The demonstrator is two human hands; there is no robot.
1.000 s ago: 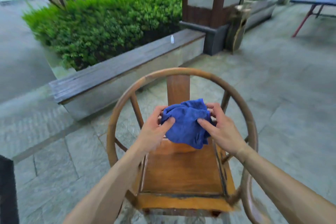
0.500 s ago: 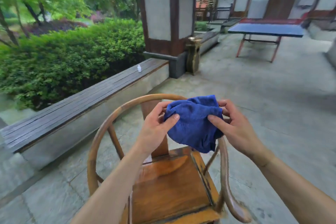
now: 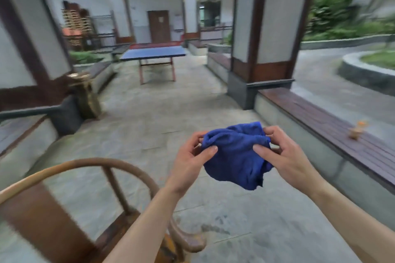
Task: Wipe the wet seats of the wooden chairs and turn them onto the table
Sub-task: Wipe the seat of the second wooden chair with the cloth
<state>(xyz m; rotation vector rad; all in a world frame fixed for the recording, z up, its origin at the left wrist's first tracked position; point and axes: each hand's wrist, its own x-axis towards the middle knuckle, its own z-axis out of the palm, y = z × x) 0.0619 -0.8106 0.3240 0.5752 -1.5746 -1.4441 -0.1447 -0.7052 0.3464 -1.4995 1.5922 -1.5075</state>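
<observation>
I hold the bunched blue cloth (image 3: pixel 236 156) in the air just right of the frame's centre, my left hand (image 3: pixel 191 159) pinching its left edge between thumb and curled fingers and my right hand (image 3: pixel 282 153) pinching its upper right edge the same way, so the bulk of it sags between and below my fingertips. The wooden chair (image 3: pixel 89 205) sits in the lower left of the frame, under my left forearm and apart from the cloth. A blue table (image 3: pixel 152 53) stands well beyond, in the upper middle.
</observation>
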